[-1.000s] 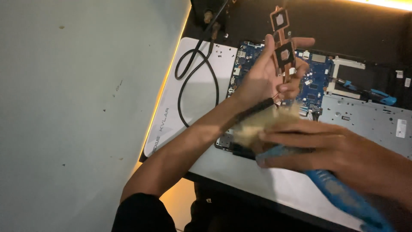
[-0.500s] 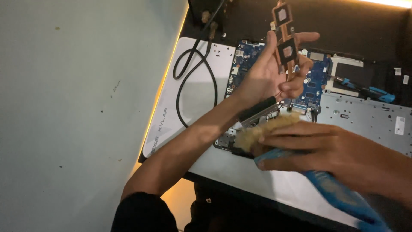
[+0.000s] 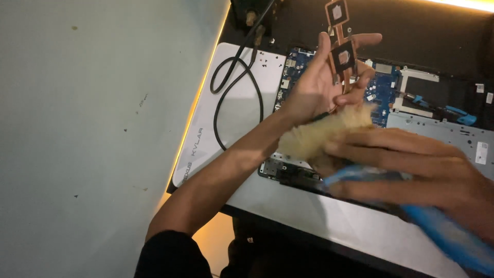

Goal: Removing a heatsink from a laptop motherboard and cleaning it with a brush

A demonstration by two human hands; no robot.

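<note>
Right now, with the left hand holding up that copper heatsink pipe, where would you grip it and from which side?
Probably its lower end, from the left, as the left hand does now: the copper heatsink pipe stands nearly upright, and its two square plates stay clear above the fingers, free for the brush in the right hand.

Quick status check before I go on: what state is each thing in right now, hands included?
left hand: raised over the board, gripping the heat pipe.
copper heat pipe: lifted off, held upright, its plates bare.
right hand: closed on the brush, motion-blurred.
blue-handled brush: bristles beside the left palm, blurred.
opened laptop: cover off, blue circuit board exposed.
black cable: looped loosely on the white mat.
</note>
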